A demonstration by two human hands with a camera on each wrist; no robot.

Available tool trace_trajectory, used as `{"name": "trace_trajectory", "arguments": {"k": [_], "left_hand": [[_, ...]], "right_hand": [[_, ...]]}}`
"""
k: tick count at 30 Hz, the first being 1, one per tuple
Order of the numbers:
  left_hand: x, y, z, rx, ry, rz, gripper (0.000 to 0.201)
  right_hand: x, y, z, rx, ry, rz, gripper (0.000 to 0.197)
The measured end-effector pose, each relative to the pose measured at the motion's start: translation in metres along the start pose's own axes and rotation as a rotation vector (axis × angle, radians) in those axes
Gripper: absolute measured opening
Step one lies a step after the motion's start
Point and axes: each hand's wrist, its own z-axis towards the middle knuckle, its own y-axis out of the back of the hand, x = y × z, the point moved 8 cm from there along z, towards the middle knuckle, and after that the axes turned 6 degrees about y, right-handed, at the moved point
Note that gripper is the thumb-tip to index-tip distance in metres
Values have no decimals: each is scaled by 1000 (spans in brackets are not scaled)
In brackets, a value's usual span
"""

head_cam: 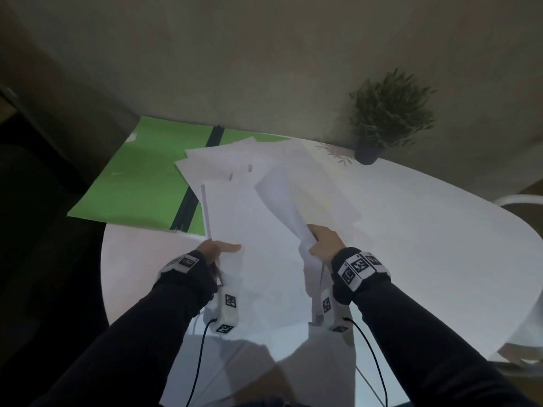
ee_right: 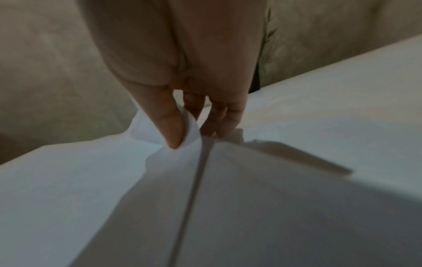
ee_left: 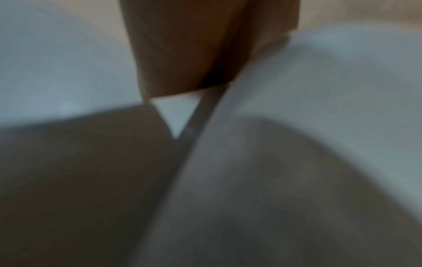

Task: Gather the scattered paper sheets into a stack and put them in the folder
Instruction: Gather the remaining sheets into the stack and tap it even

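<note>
An open green folder [head_cam: 138, 183] with a black spine lies at the table's far left. Loose white sheets [head_cam: 223, 163] overlap its right half. My left hand [head_cam: 219, 249] pinches a large white sheet [head_cam: 249, 227] by its near left edge, thumb on top. My right hand [head_cam: 321, 240] pinches the near end of another white sheet [head_cam: 293, 195], lifted and bent. In the right wrist view the thumb [ee_right: 170, 124] and fingers pinch the crumpled paper corner [ee_right: 146, 130]. The left wrist view is blurred, showing paper [ee_left: 319, 90] close to the palm.
The round white table [head_cam: 426, 230] holds a small potted plant [head_cam: 388, 113] at the far right by the wall. A white chair [head_cam: 517, 201] stands to the right. The folder's left part overhangs the table edge.
</note>
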Motion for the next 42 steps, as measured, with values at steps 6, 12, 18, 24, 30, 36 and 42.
{"name": "trace_trajectory", "arguments": {"k": [6, 12, 18, 24, 30, 36, 42], "left_hand": [[0, -10, -13, 231, -14, 31, 32], [1, 10, 17, -81, -18, 22, 56], [-4, 17, 23, -258, 9, 8, 55], [-13, 25, 36, -356, -32, 2, 35], [-6, 29, 41, -317, -1, -95, 55], [-7, 28, 38, -302, -1, -83, 48], [-7, 32, 41, -323, 16, -15, 54]], "right_hand": [[-4, 30, 18, 22, -23, -52, 20], [12, 9, 28, 195, 43, -82, 17], [-33, 67, 51, -142, -216, 184, 47], [-63, 79, 62, -152, -400, -36, 97], [-64, 78, 55, -145, -558, -256, 108], [-59, 83, 66, -198, -474, -175, 94], [-60, 90, 65, -179, -453, 9, 63]]}}
